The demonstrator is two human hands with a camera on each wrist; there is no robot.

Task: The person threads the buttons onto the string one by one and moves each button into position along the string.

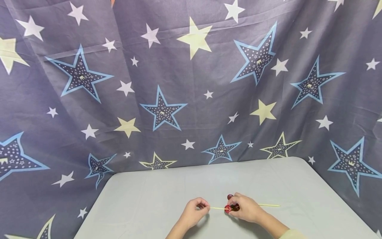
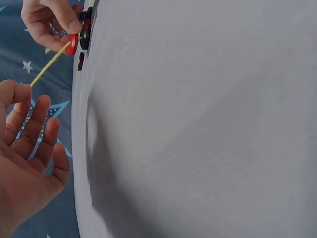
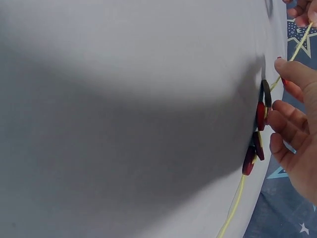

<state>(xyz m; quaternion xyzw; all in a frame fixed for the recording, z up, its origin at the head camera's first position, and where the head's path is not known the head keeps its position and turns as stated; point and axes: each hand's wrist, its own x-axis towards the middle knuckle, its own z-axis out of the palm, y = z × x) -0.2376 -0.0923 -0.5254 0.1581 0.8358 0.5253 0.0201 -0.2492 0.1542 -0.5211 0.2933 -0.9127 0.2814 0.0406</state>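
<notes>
A yellow string (image 1: 218, 208) runs between the two hands. My left hand (image 1: 192, 212) pinches it between thumb and forefinger; the other fingers are loosely spread in the left wrist view. A round red button (image 1: 227, 208) sits on the string, pinched by my right hand (image 1: 246, 208) between thumb and fingertip. Several dark and red buttons (image 3: 261, 116) are strung on the same string beside the right fingers, low over the table. Past them, the string's tail (image 1: 269, 205) lies to the right. One dark red button (image 1: 230, 197) shows just beyond the right hand.
A pale grey cloth covers the table (image 1: 149, 205). Behind and at both sides hangs a dark curtain (image 1: 191, 76) printed with stars, meeting the table's far edge. A yellowish sleeve (image 1: 292, 234) shows on the right arm.
</notes>
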